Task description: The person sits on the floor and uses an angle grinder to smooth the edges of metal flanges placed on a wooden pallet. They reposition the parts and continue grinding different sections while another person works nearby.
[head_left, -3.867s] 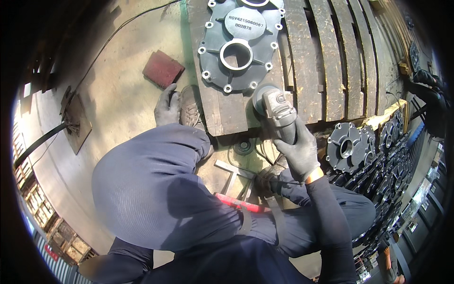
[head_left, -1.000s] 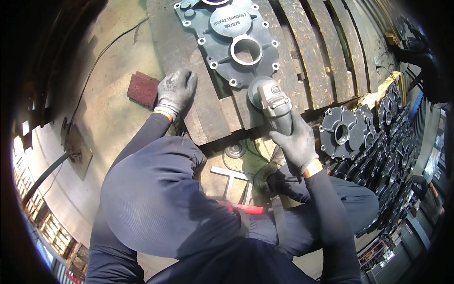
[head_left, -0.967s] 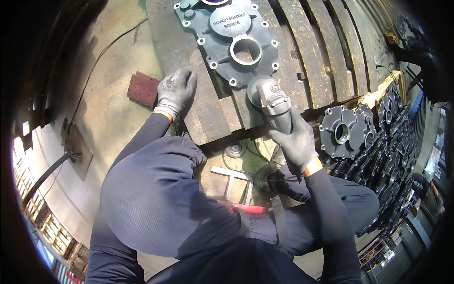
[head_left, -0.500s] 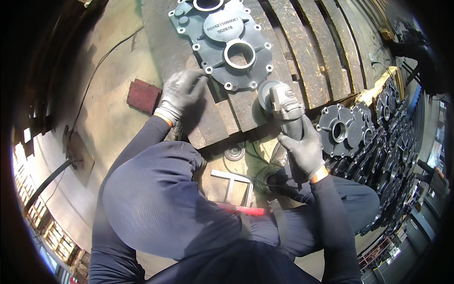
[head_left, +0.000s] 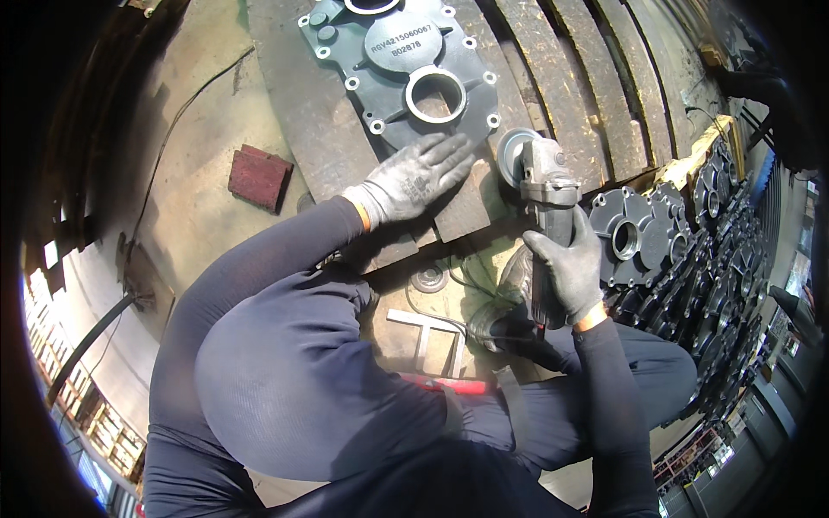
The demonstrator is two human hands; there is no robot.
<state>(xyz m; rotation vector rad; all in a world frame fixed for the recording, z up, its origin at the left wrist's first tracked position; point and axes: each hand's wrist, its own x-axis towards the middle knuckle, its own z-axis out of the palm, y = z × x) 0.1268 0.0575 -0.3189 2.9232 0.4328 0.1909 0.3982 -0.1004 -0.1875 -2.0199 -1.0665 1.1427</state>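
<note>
A grey cast metal cover [head_left: 401, 47] with round openings and bolt holes around its rim lies flat on a wooden pallet [head_left: 574, 95]. My gloved left hand [head_left: 414, 180] rests over the cover's near edge, fingers stretched out and partly hiding that rim. An angle grinder [head_left: 546, 194] is gripped in my gloved right hand [head_left: 570, 269], fingers wrapped round its body. Its disc [head_left: 515, 157] points away from me, just right of the cover and apart from it.
Many similar dark covers [head_left: 639, 237] are stacked at the right. A dark red block [head_left: 259, 177] lies on the floor at left. Between my legs are a spare disc [head_left: 429, 276], a metal frame with a red bar [head_left: 445, 384] and a cable. Gaps run between the pallet boards.
My left hand has moved right, from the cover's left side onto its near edge. My right hand and the grinder have shifted slightly right, away from the cover.
</note>
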